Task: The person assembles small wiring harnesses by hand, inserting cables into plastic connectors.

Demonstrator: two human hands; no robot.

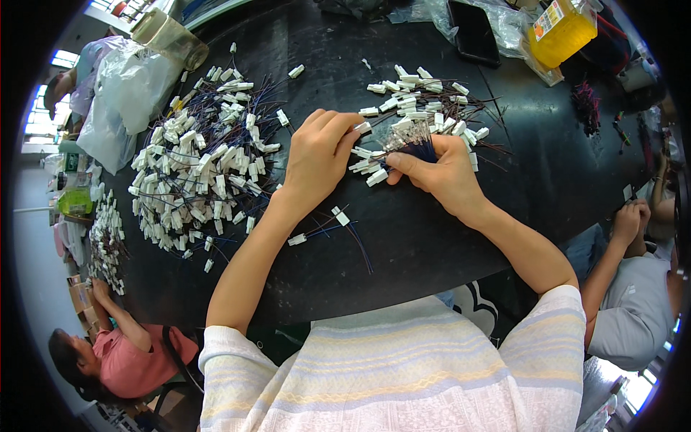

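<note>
My left hand [317, 155] pinches a small white plastic connector [362, 127] between thumb and fingertips. My right hand [440, 173] grips a bundle of dark blue wires [417, 149] tipped with clear and white connectors. Both hands meet over a black table [432, 245]. Just beyond my hands lies a smaller heap of white connectors with wires [421, 101]. Two loose wired connectors [338, 219] lie near my left wrist.
A large pile of white wired connectors [201, 165] covers the table's left. A clear plastic bag [126, 93] and a jar [169, 36] sit far left. A yellow container [561, 29] and a black phone [473, 32] lie at the back. Other people sit lower left [122, 360] and right [633, 302].
</note>
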